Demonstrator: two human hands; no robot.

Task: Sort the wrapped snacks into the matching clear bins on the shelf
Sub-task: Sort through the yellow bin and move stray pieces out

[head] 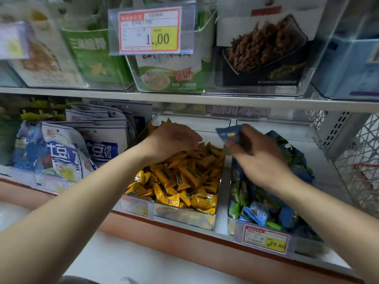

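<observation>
Two clear bins stand side by side on the lower shelf. The middle bin (pixel 184 217) is heaped with small yellow wrapped snacks (pixel 184 181). The right bin (pixel 232 222) holds blue and green wrapped snacks (pixel 266 212). My left hand (pixel 170 140) hovers palm down over the back of the yellow pile, fingers curled; whether it holds anything is hidden. My right hand (pixel 258 154) is above the blue bin's left edge, blurred, pinching a blue wrapped snack (pixel 228 135) between thumb and fingers.
Blue-and-white snack bags (pixel 71 150) lean in the section to the left. The upper shelf (pixel 184 98) carries bins of larger packs and a 1.00 price tag (pixel 151 29). A 29.80 price tag (pixel 265 239) hangs on the right bin's front. A wire mesh panel (pixel 361 160) closes the right side.
</observation>
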